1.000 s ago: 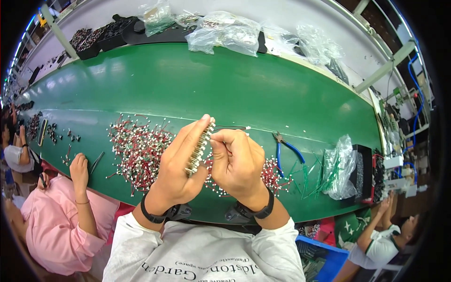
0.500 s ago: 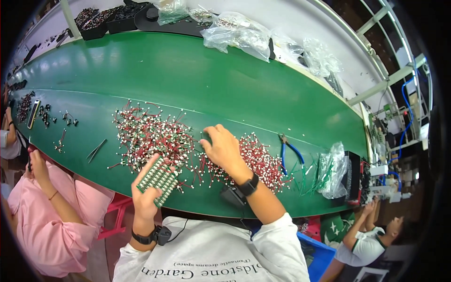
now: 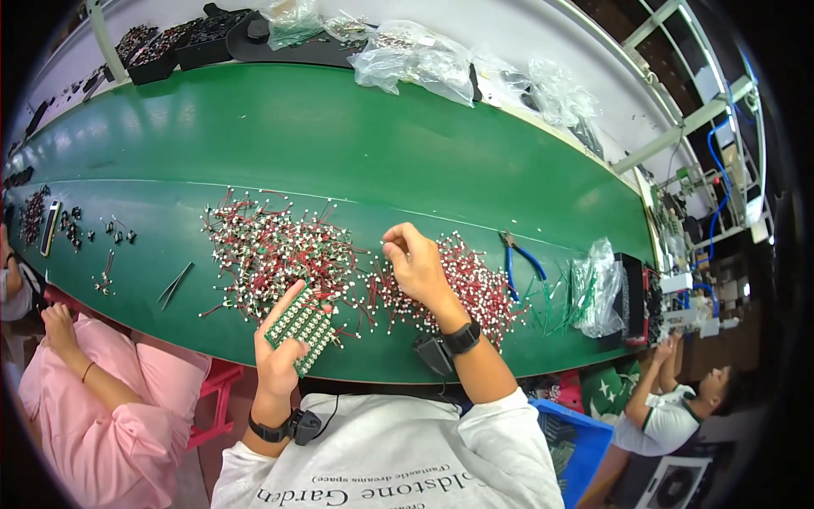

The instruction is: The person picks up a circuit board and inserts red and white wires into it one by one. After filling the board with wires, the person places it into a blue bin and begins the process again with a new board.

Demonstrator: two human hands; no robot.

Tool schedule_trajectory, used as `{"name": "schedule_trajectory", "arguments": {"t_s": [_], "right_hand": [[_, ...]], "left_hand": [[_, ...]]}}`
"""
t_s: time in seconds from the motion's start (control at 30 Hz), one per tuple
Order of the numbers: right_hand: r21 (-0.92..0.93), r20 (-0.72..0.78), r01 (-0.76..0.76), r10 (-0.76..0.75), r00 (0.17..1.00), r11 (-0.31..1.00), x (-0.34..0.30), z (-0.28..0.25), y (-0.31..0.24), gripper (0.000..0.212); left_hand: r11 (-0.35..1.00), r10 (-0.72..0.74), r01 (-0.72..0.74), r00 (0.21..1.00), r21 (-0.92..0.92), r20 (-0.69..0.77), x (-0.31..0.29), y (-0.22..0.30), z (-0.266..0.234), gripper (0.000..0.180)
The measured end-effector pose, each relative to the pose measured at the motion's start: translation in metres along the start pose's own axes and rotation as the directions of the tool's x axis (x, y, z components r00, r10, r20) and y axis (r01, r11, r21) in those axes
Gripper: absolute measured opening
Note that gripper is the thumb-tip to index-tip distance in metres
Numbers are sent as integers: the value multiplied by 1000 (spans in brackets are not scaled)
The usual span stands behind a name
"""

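Observation:
My left hand [image 3: 278,360] grips a green circuit board panel [image 3: 307,331] with rows of pale pads, thumb across its face and index finger along its far-left edge. The panel is tilted above the near side of a heap of small parts with red and dark wires [image 3: 280,246]. My right hand [image 3: 415,267] hovers beside a second heap, red wires with white connectors [image 3: 475,293]. Its fingers are curled in toward the thumb; anything between the tips is too small to make out. Each wrist wears a black band with a small device.
Blue-handled pliers [image 3: 510,263] lie right of the heaps, by green wires [image 3: 551,310] and a clear plastic bag [image 3: 598,293]. Tweezers [image 3: 175,286] rest at left. Black bins [image 3: 203,51] line the back. A blue crate [image 3: 593,441] stands below right. Co-workers sit on both sides.
The fingers of my right hand have drawn in from a more spread pose, and the hand has shifted slightly right. The left hand still holds the panel, now a little further right in view.

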State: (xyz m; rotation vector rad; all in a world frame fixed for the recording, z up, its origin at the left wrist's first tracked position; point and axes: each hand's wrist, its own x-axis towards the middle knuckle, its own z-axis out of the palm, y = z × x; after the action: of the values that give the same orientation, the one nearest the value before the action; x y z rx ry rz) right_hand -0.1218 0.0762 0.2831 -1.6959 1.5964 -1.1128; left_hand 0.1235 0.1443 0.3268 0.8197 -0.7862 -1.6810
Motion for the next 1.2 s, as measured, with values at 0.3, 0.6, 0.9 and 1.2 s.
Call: {"name": "schedule_trajectory", "arguments": {"t_s": [0.3, 0.6, 0.9, 1.2], "right_hand": [[641, 196, -258, 172, 966, 723, -41, -31, -37, 16], [328, 111, 45, -86, 990, 944, -56, -53, -54, 8], [213, -50, 461, -462, 886, 861, -76, -52, -59, 9], [141, -281, 267, -220, 934, 953, -82, -54, -30, 7]], "left_hand": [[998, -7, 5, 1000, -62, -22, 15, -16, 18, 80], [1000, -23, 23, 1000, 3, -8, 20, -30, 47, 79], [965, 19, -27, 999, 259, 34, 25, -55, 68, 72], [937, -94, 29, 981, 348, 171, 24, -70, 101, 64]]}}
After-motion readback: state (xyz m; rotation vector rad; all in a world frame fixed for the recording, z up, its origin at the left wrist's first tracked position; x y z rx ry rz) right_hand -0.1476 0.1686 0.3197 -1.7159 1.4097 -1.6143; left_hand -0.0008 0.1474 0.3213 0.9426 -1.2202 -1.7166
